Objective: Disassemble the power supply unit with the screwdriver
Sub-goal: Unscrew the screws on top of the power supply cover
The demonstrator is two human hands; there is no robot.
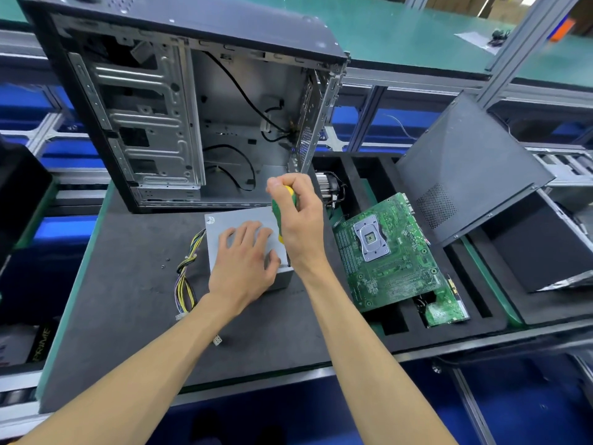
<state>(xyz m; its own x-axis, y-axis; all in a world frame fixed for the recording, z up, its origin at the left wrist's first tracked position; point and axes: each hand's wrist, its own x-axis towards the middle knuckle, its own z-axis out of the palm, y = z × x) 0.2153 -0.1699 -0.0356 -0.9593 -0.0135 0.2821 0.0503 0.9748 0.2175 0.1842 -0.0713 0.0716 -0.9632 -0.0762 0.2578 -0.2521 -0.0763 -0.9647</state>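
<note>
PSU point(239, 220) pressed under flat left hand point(244, 261) — right hand point(298, 216) grips screwdriver point(282, 207).

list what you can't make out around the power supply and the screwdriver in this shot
- Screwdriver tip, head view: the right hand and wrist cover it, so whether it sits in a screw is unknown.
- Power supply unit top, head view: the left hand lies flat over much of it, hiding any screws there.
- Two small dark specks on the mat: too small to identify.
- Motherboard lettering: too small to read.
</note>
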